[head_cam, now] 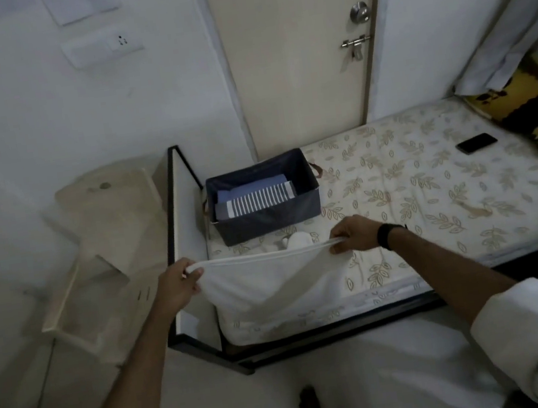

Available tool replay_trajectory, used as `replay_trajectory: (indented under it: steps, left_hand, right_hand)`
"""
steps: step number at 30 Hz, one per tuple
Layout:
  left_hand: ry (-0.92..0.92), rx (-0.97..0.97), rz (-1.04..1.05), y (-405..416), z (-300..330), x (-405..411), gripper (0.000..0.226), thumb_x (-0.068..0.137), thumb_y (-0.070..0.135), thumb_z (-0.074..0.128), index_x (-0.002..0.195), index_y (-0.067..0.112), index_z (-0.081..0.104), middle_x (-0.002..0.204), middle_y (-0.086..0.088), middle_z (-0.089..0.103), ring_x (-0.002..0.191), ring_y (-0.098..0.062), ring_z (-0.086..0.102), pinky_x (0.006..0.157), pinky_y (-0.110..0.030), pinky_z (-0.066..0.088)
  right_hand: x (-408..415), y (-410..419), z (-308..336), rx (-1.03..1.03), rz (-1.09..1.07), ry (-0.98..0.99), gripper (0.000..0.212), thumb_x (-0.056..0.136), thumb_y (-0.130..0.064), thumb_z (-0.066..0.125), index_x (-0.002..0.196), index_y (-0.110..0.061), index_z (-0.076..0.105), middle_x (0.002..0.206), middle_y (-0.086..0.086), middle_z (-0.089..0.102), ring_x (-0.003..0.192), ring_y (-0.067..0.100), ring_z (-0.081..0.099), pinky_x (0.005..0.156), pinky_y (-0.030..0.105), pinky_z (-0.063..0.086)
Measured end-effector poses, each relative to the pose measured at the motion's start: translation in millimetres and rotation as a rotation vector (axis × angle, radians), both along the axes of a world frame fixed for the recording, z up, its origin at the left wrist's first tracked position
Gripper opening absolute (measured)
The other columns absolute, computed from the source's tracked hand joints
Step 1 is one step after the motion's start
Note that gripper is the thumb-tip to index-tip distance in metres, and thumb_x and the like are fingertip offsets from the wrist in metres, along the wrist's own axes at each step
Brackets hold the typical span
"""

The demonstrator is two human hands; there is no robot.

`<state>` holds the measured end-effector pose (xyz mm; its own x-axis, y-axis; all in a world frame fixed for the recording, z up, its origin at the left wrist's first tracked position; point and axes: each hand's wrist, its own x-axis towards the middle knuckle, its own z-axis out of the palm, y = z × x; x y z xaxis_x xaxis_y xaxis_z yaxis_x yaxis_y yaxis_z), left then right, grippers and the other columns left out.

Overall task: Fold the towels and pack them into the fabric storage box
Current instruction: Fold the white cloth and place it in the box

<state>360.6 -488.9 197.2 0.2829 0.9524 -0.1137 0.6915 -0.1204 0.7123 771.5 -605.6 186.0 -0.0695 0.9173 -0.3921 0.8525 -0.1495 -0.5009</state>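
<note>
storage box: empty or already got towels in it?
Not empty. The dark fabric storage box on the mattress holds a folded striped towel over a folded blue one. How full it is, cannot tell.

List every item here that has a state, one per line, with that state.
White towel: held up by its top edge, unfolded, hanging.
Left hand: grips one towel corner.
Right hand: grips the other corner.
Storage box: open, on the mattress, folded towels inside.
Striped towel: folded, in the box.
Door: closed.
Phone: screen dark.

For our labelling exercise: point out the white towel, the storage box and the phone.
white towel [272, 289], head view, hanging middle.
storage box [269, 219], head view, front wall.
phone [476, 143], head view, screen centre.
</note>
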Motion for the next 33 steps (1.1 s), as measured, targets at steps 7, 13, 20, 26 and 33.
replay_trajectory:
  steps: [7, 13, 20, 26, 33]
  left_hand:
    - [0.02, -0.173, 0.035, -23.9, -56.6, -3.0, 0.018, 0.092, 0.007, 0.063, 0.083, -0.008, 0.058, 0.067, -0.018, 0.062, 0.051, -0.015, 0.061, 0.062, -0.041, 0.058]
    - [0.101, -0.193, 0.0, -7.5, -88.1, -2.5, 0.025, 0.093, 0.017, 0.062, 0.083, -0.005, 0.056, 0.07, -0.008, 0.057, 0.066, -0.019, 0.054, 0.06, -0.03, 0.038]
    - [-0.07, -0.016, 0.149, 65.7, -20.4, 44.0, 0.02, 0.103, 0.023, 0.04, 0.102, 0.005, 0.049, 0.094, -0.015, 0.055, 0.087, -0.023, 0.053, 0.071, -0.031, 0.033]
    - [-0.218, 0.369, 0.193, 132.1, 93.5, 80.4, 0.028, 0.105, 0.022, 0.036, 0.108, -0.001, 0.051, 0.102, -0.023, 0.06, 0.093, -0.028, 0.057, 0.068, -0.028, 0.029]
    - [-0.239, 0.855, 0.185, 141.9, 208.3, 98.6, 0.025, 0.103, 0.022, 0.038, 0.105, 0.001, 0.05, 0.103, -0.02, 0.058, 0.093, -0.036, 0.056, 0.076, -0.037, 0.037]
  right_hand:
    - [-13.5, -33.5, -62.2, -0.092, -0.089, 0.079, 0.032, 0.087, -0.033, 0.071, 0.061, -0.033, 0.051, 0.067, -0.012, 0.054, 0.069, 0.011, 0.053, 0.062, 0.022, 0.04]
    - [-15.5, -30.1, -95.0, -0.08, -0.317, 0.322, 0.026, 0.087, -0.025, 0.069, 0.065, -0.021, 0.056, 0.071, -0.004, 0.054, 0.076, 0.022, 0.053, 0.07, 0.03, 0.038]
    - [-11.7, 58.8, -18.3, 0.214, -0.456, 0.43, 0.027, 0.097, -0.036, 0.057, 0.104, -0.01, 0.062, 0.102, 0.009, 0.065, 0.095, 0.028, 0.062, 0.082, 0.035, 0.05]
    - [5.0, 140.9, 93.3, 0.689, -0.545, 0.314, 0.012, 0.095, -0.039, 0.056, 0.093, -0.027, 0.059, 0.097, 0.005, 0.066, 0.091, 0.022, 0.059, 0.075, 0.03, 0.043]
    - [20.4, 151.6, 203.9, 1.022, -0.513, 0.203, 0.018, 0.1, -0.036, 0.049, 0.1, -0.02, 0.058, 0.088, 0.002, 0.065, 0.082, 0.021, 0.058, 0.066, 0.028, 0.04]
